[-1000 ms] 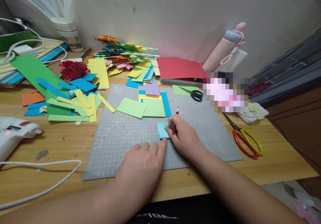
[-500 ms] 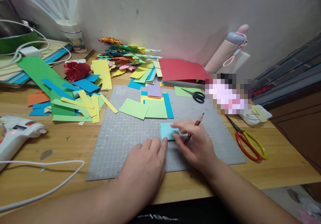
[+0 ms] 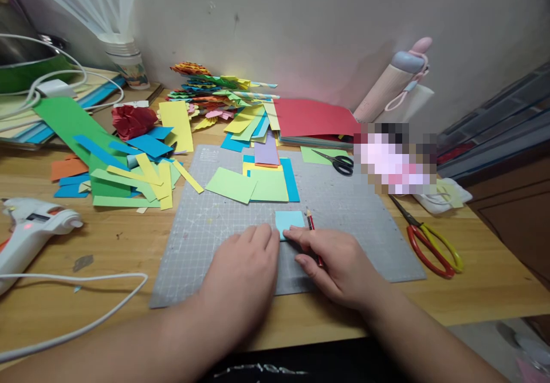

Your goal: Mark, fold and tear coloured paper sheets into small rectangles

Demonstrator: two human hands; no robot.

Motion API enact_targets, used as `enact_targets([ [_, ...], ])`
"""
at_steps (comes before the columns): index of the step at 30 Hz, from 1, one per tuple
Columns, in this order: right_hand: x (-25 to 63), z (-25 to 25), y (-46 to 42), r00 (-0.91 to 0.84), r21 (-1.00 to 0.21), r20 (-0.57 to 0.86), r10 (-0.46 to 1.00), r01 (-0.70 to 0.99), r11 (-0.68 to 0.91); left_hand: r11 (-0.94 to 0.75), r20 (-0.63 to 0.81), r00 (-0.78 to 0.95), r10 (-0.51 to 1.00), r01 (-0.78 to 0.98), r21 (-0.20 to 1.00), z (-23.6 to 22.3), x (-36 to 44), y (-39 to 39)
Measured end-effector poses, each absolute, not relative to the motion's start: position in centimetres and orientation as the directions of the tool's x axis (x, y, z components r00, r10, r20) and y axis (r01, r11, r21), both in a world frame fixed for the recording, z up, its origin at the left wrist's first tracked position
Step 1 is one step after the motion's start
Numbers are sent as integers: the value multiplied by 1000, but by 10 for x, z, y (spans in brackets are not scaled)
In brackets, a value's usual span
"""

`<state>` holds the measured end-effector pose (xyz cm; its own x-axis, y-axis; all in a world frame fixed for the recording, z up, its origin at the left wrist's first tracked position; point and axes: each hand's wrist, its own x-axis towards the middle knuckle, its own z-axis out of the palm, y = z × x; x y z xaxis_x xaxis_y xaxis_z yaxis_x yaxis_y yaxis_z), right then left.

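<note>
A small folded piece of light blue paper (image 3: 289,221) lies on the grey cutting mat (image 3: 189,257). Beside its left near corner rests my left hand (image 3: 244,274), palm down, fingers close together and bent toward the mat, holding nothing that shows; the fingertips are partly hidden. With its fingertips my right hand (image 3: 335,260) touches the paper's near edge. A red and black pencil (image 3: 310,221) is tucked among the right hand's fingers, its point toward the far side. Light green paper pieces (image 3: 232,185) lie on the mat behind the blue one.
Black scissors (image 3: 342,164) and red-and-yellow-handled scissors (image 3: 433,248) lie at the right. A white glue gun (image 3: 40,225) with a white cord (image 3: 107,279) lies at the left. Paper strips (image 3: 150,180), a red folder (image 3: 315,117) and folded paper flowers (image 3: 206,88) stand behind.
My right hand came off the blue paper, the pencil swinging out to the right, then came down on the paper's near edge. My left hand has drawn slightly left, its index finger off the paper.
</note>
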<state>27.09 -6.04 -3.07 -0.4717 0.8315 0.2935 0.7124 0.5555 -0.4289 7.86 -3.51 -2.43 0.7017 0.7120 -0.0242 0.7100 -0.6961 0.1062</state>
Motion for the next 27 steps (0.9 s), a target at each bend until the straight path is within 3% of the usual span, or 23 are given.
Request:
enact_targets([
  [9, 276, -23, -60, -611, -358, 137, 780, 704, 614, -666, -18, 675, 738, 732, 139, -23, 73, -15],
  [16, 279, -16, -55, -693, -214, 59, 718, 694, 687, -671, -10, 676, 737, 734, 106, -22, 74, -17],
  [27, 295, -28, -53, -742, -393, 160, 652, 558, 731, -663, -17, 667, 745, 742, 96, -22, 73, -18],
])
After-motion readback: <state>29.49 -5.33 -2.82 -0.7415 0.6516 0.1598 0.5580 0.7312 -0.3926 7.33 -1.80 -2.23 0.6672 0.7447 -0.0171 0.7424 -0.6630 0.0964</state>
